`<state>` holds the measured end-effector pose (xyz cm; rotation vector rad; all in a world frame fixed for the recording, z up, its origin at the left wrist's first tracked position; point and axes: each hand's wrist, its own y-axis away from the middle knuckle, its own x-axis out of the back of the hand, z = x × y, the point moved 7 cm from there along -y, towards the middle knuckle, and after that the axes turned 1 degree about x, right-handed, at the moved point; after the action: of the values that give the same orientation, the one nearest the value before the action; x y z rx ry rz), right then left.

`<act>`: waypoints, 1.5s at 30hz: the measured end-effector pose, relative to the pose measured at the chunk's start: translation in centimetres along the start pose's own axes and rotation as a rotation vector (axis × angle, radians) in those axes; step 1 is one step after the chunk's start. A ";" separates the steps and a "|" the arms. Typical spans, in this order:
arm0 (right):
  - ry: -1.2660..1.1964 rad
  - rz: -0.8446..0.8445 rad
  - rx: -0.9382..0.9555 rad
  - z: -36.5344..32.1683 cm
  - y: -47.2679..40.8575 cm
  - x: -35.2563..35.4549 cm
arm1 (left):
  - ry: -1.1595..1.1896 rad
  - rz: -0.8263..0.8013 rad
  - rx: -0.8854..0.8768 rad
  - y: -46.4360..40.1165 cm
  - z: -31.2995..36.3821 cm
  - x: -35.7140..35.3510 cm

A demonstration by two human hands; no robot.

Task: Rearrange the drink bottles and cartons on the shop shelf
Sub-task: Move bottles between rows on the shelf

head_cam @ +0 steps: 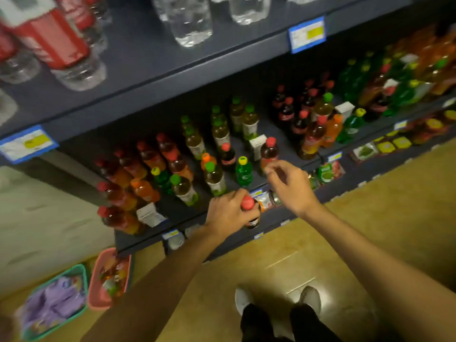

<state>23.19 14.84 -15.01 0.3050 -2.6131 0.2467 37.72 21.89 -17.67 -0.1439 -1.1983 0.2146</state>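
Observation:
My left hand (pixel 228 213) grips a dark cola bottle with a red cap (pixel 248 203) by its neck, held in front of the middle shelf's front edge (pixel 187 224). My right hand (pixel 288 183) hovers just right of it with loosely curled fingers, holding nothing, close to a red-capped amber tea bottle (pixel 269 151). On the dark shelf stand several mixed bottles: green-capped tea (pixel 214 177), a green soda with yellow cap (pixel 243 170), a cola (pixel 227 155), red-capped amber teas (pixel 150 156) and an orange drink (pixel 145 190). Small white cartons (pixel 257 146) (pixel 150 214) sit among them.
Clear water bottles (pixel 192 23) and red-labelled bottles (pixel 49 38) fill the shelf above. More colas, green and orange drinks (pixel 320 124) crowd the right. A lower shelf holds snack packets (pixel 328 171). Pink (pixel 108 277) and green (pixel 54 304) baskets stand on the tan floor at left, beside my shoes (pixel 276 302).

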 end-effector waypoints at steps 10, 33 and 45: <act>0.069 0.296 -0.141 12.1 1.4 22.3 | 0.211 -0.136 -0.067 -7.0 20.6 -8.8; 0.059 0.344 -0.250 23.0 -8.8 34.3 | 0.263 -0.224 -0.084 -19.9 30.0 -17.9; 0.107 0.203 -0.263 25.4 -17.7 32.7 | 0.270 -0.187 -0.040 -25.9 26.5 -20.8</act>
<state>-11.68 -13.51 -18.66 -0.0631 -2.5320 -0.0148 8.02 -8.28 -21.21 -0.0911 -0.9404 0.0061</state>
